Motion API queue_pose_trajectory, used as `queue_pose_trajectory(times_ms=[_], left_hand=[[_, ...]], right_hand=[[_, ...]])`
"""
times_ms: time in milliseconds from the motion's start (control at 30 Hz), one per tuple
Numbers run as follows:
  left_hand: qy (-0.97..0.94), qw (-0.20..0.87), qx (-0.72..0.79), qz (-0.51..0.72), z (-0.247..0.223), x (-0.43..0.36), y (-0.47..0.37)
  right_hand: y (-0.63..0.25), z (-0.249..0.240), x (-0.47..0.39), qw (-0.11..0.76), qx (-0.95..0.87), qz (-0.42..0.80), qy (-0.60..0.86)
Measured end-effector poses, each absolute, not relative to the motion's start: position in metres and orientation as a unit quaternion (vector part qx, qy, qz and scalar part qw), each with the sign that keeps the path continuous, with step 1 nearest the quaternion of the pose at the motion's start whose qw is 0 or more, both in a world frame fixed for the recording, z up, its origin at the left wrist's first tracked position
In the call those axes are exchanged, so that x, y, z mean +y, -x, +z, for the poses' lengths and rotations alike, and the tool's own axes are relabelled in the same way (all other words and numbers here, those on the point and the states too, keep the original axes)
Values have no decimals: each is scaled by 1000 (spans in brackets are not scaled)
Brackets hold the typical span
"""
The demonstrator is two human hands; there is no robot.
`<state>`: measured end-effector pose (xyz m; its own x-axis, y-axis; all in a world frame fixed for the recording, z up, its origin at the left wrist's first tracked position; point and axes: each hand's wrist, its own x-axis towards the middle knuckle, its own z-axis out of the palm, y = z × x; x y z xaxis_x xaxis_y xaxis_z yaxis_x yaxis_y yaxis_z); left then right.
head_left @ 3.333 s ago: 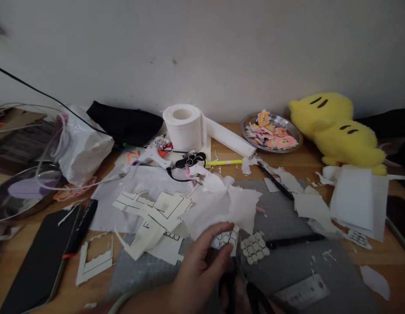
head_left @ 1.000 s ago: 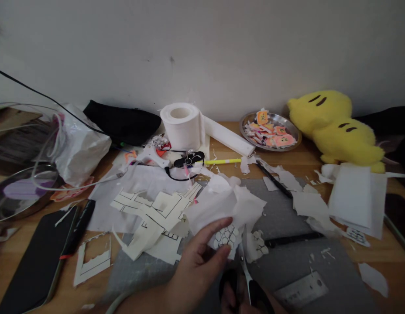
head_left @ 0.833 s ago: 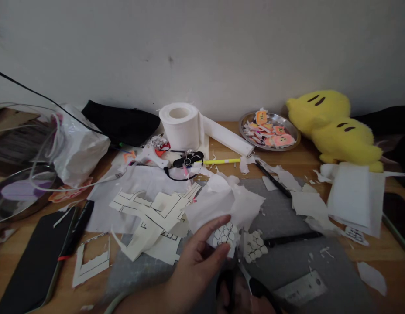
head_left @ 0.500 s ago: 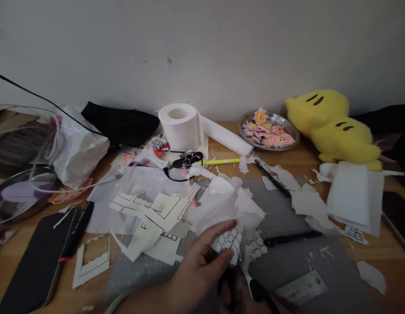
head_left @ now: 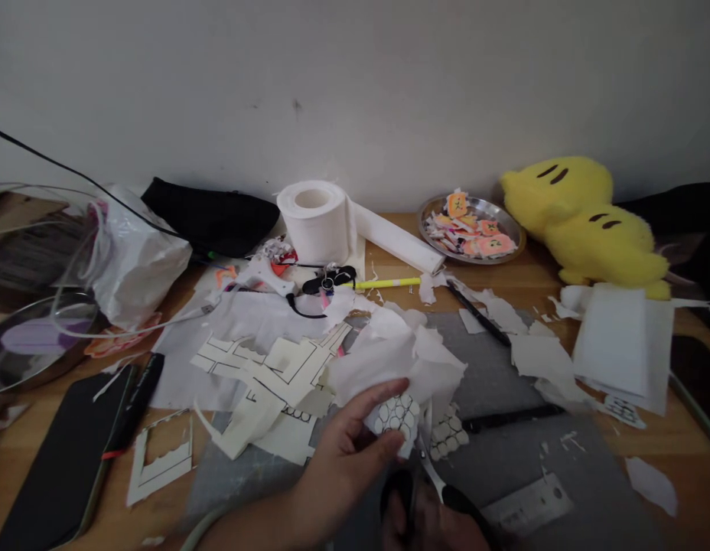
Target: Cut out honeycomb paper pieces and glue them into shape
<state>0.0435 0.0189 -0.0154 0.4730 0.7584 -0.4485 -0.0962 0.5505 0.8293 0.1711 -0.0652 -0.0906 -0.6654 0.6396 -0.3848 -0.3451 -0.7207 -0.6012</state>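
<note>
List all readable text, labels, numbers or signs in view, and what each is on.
"F": on the cream paper scrap, left of the hands; the only clear one.
Too small or blurred to read:
Black marker: pale lettering.
Small white scrap at right: bold dark characters.
Metal ruler: faint marks.
Orange cutout: dark marks, unclear if text.
Patterned paper in the left hand: outlined rounded shapes, no readable text.
</note>
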Motion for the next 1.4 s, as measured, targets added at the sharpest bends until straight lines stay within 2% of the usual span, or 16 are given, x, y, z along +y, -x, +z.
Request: queue_pose_trajectory(times_ms=[200,400,633,800,933,1100,1267,1400], left_hand=[[-330,829,389,229,-12,21,-47],[-352,783,446,254,-5,25,-46],[-332,788,428,294,-4,25,-47],[-321,788,436,292,-5,26,-46],[-322,792,429,292,-8,29,-45],[-332,788,432,288,-5,28,-45],[-343,796,432,249,-3,28,-45],[-307,802,429,278,-4,29,-46]], right_hand=[[-182,-80,-58,336,-200,888,242],[-175,-56,-58,347,-147,877,299],[-177,-46,-57,358,-156,856,338],[-179,-59,-50,326,-145,900,252],[-180,-68,-51,329,-116,900,262],[-177,-77,-52,278,-142,912,267],[-179,-69,-49,316,-136,909,234],[-186,-52,-51,351,-130,888,266]])
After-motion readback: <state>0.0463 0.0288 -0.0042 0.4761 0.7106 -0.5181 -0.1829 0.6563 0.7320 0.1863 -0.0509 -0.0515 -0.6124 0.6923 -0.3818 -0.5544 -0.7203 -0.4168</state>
